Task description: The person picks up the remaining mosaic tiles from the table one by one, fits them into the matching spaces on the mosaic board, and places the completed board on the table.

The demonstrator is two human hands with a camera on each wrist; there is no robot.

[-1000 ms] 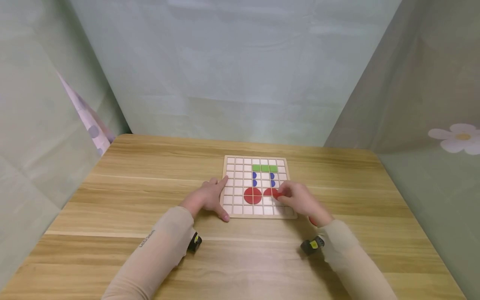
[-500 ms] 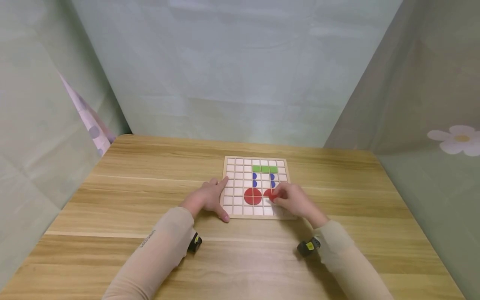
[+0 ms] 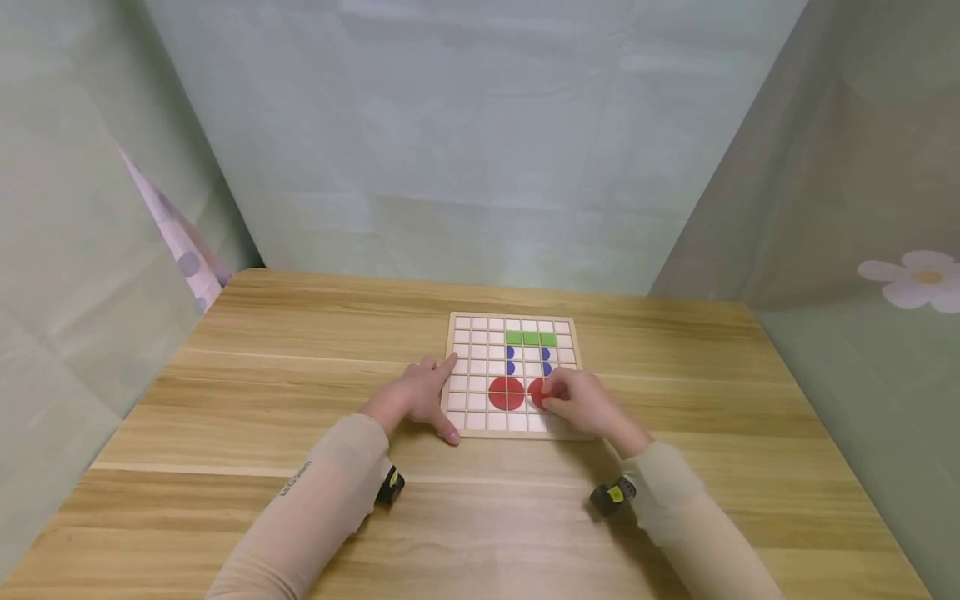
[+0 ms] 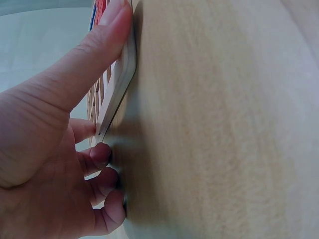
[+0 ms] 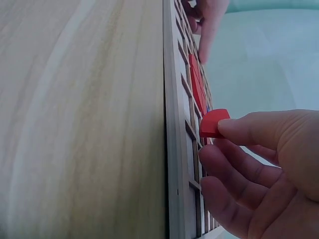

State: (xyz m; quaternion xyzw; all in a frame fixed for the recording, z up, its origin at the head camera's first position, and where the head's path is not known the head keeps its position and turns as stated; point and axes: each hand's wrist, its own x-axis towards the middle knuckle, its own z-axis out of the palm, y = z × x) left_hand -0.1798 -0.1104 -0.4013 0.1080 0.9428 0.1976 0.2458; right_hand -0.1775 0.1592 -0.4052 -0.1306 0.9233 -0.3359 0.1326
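A wooden grid board (image 3: pixel 517 434) with pale square cells lies on the table. My left hand (image 3: pixel 415 394) rests at its left side, thumb at the near corner and index finger on the left frame; in the left wrist view the other fingertips touch the tabletop. My right hand (image 3: pixel 585 402) pinches a red quarter-circle tile (image 5: pixel 214 123) between thumb and fingers, close over the board's lower right cells. Other red tiles (image 3: pixel 536 386) lie beside it, partly hidden by the fingers. Left of them, quarter tiles form a full red circle (image 3: pixel 498 386).
Three green square tiles (image 3: pixel 531 338) make a row near the board's far edge. Below them, blue half-circle tiles (image 3: pixel 510 353) stand in two columns. The wood-grain table (image 3: pixel 300 333) extends around the board, with pale curtains (image 3: pixel 480 150) behind and at both sides.
My right hand has moved slightly left with the red tile, from the right part of the second red shape to its lower left. The left hand has stayed in place.
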